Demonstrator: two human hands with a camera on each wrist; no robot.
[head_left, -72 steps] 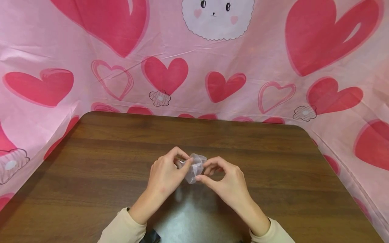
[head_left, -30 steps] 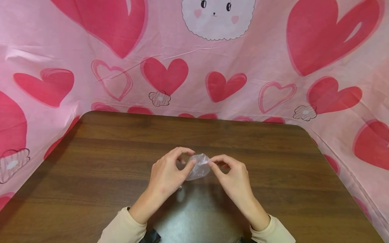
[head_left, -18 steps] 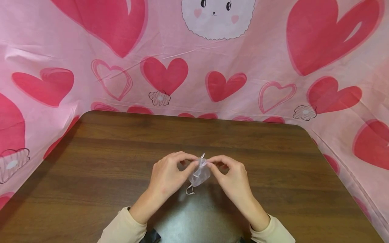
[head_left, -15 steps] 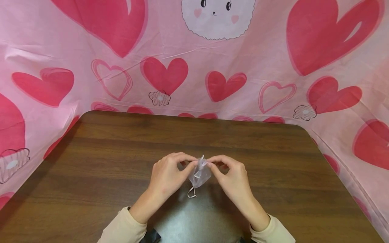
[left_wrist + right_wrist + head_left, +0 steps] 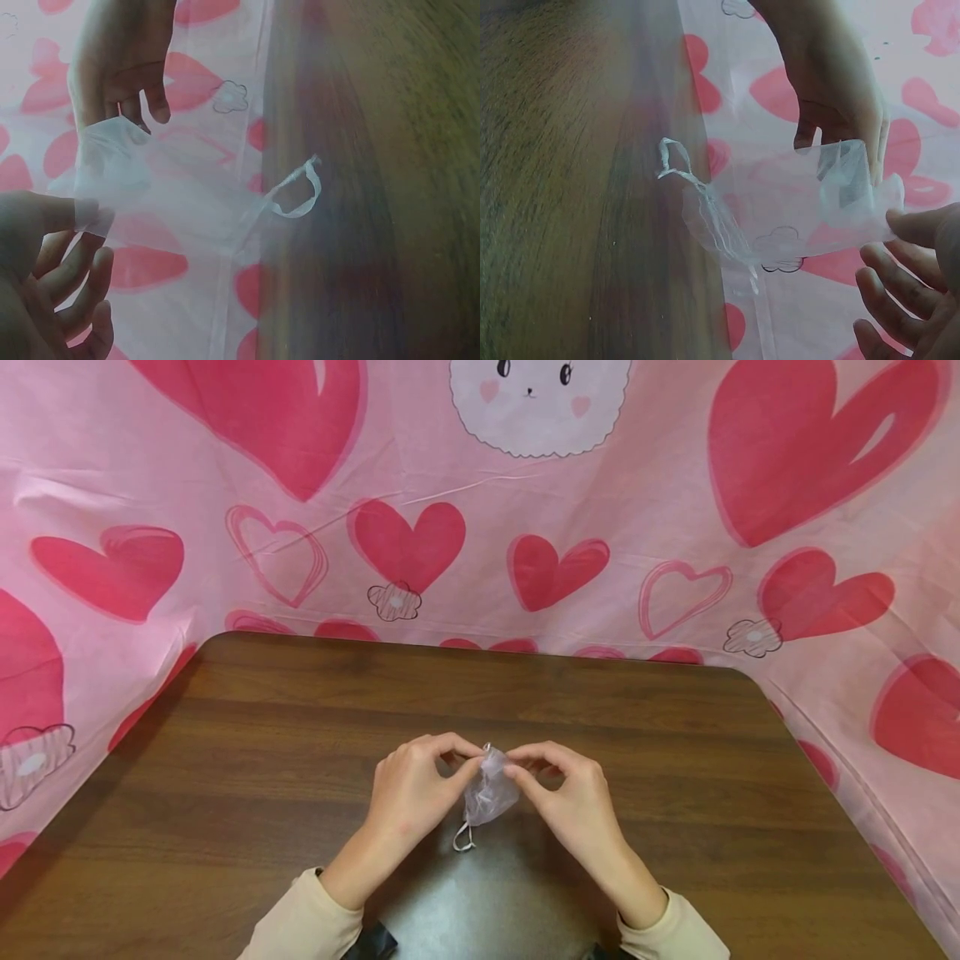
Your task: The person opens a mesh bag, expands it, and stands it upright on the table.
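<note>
A sheer white drawstring pouch (image 5: 491, 793) hangs between the two hands, above the middle of the table. My left hand (image 5: 416, 785) pinches its upper left part between thumb and fingertips. My right hand (image 5: 566, 793) does the same on the upper right, its thumb on the near side. The gathered drawstring end points down, with a thin white cord loop (image 5: 463, 837) dangling from it. In the right wrist view the pouch (image 5: 780, 195) is stretched out and see-through. A denser whitish patch shows near the held end; whether it is folded cloth or something inside, I cannot tell.
The brown wooden table (image 5: 300, 710) has rounded far corners. A pink cloth (image 5: 480, 485) printed with hearts hangs around its back and sides. Dark objects (image 5: 371, 942) peek out beside the sleeves at the near edge.
The pouch, earlier crumpled between the fingers, now hangs with its cord loop downward. The left fingertips have closed onto it. In the last half second the loop swung slightly left.
</note>
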